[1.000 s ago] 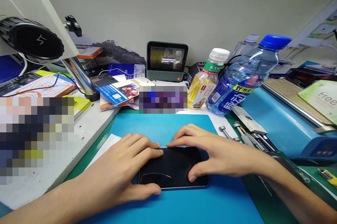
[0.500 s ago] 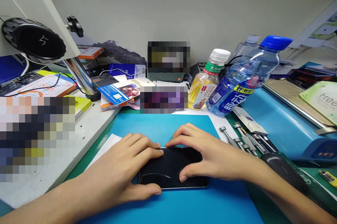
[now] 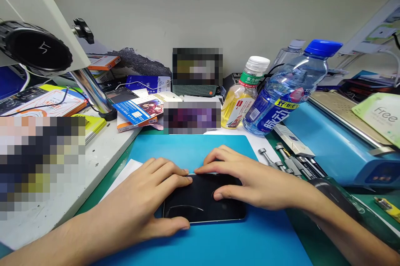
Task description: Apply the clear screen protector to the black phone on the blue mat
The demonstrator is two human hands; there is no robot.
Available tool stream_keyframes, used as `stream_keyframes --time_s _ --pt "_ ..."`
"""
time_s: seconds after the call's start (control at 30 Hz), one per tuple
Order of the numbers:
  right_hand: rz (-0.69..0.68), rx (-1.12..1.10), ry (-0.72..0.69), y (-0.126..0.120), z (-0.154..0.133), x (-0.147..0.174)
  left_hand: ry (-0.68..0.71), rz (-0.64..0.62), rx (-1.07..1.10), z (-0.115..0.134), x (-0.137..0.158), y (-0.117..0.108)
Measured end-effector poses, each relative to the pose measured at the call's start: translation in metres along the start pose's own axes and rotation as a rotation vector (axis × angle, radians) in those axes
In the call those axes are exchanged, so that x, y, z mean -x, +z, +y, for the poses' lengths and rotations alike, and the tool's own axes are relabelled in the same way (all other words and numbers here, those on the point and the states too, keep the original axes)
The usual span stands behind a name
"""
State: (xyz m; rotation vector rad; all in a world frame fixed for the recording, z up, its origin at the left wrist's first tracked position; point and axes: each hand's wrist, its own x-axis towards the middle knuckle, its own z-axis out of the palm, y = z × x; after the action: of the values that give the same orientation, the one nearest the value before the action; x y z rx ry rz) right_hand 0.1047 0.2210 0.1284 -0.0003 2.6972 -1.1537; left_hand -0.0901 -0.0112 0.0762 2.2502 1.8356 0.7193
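A black-screened smartphone [image 3: 203, 205] lies flat, screen up, on the blue mat [image 3: 175, 149]. My left hand [image 3: 150, 195] spans its left end, with fingers on the far edge and the thumb along the near edge. From the right, my right hand [image 3: 250, 178] reaches over it: the fingertips rest at the far edge and the thumb presses on the glass. Both hands are closed around the phone. A curved light streak shows on the lower left of the screen.
Behind the mat stand a yellow drink bottle [image 3: 239, 99] and a blue-capped bottle [image 3: 281, 95]. Screwdrivers [image 3: 289, 157] lie right of the mat, beside a blue machine [image 3: 337, 141]. A microscope stand [image 3: 90, 86] rises at left, near boxes and a blue card [image 3: 133, 109].
My right thumb has slid a little away from me across the screen. The left hand keeps its hold, and the whole view has shifted slightly.
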Motion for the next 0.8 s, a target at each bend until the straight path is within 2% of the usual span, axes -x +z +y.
stream_keyframes --time_s 0.3,0.8 --pt "-0.097 -0.089 0.005 -0.013 0.004 0.005 0.006 -0.015 -0.008 -0.001 0.0 -0.001" --pt "-0.135 -0.077 -0.006 -0.018 0.007 0.01 0.02 -0.011 -0.009 -0.001 0.0 -0.002"
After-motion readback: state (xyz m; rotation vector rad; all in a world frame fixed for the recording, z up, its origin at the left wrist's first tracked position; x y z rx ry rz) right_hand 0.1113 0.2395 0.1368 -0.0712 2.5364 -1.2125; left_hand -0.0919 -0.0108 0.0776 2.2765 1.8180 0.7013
